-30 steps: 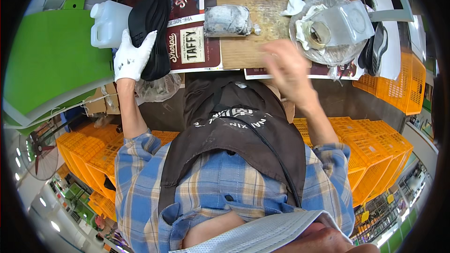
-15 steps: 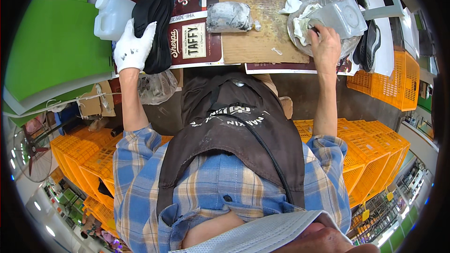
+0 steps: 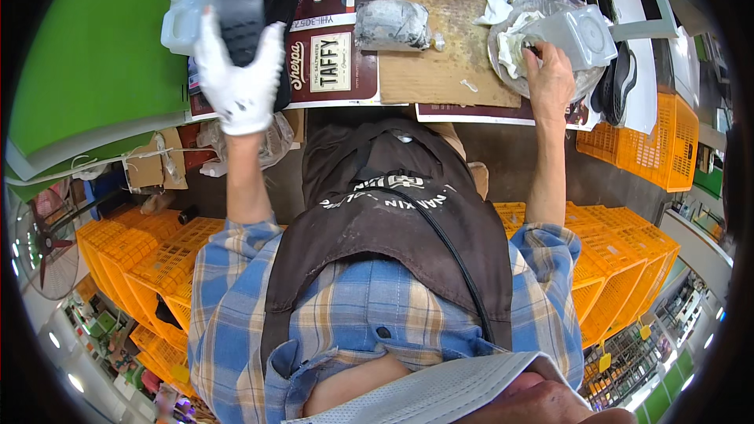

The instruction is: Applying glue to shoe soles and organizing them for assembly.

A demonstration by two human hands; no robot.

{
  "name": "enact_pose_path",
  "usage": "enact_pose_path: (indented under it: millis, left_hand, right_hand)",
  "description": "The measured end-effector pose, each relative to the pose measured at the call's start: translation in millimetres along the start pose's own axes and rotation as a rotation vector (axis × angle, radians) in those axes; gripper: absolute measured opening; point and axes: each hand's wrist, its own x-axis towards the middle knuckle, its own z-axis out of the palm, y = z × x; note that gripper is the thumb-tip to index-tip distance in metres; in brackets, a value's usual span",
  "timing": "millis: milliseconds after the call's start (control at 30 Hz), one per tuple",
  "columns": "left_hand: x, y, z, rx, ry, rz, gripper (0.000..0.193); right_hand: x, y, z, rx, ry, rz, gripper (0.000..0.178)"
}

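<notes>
My left hand, in a white glove, grips a black shoe sole between thumb and fingers. The raised sole is smeared by motion. Just right of it lie more black soles on the table. My bare right hand reaches into a round dish that looks covered in clear plastic. Its fingers are pinched together beside a crumpled white cloth; something small and dark shows at the fingertips, too hidden to name. A translucent plastic container rests tilted in the dish.
A white plastic jug stands left of the soles, by a green surface. Mid-table, a grey plastic-wrapped bundle lies partly on stained cardboard. Dark soles lie at the right edge. Orange crates stand around me.
My left hand has lifted a black sole off the pile and moved it slightly right and toward me. My right hand stays at the dish, almost unmoved.
</notes>
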Motion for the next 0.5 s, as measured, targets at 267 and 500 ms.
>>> enact_pose_path:
  millis: [267, 500]
  left_hand:
    - [-77.9, 40.4, 28.4, -0.328, -0.414, -0.472, 0.083]
    - [-97.8, 26.3, 32.0, -1.34, -0.497, -1.343, 0.031]
  right_hand:
    - [4.3, -4.2, -10.9, 0.106, -0.075, 0.042, 0.019]
    - [1.4, -0.5, -7.8, 0.166, -0.021, 0.034, 0.024]
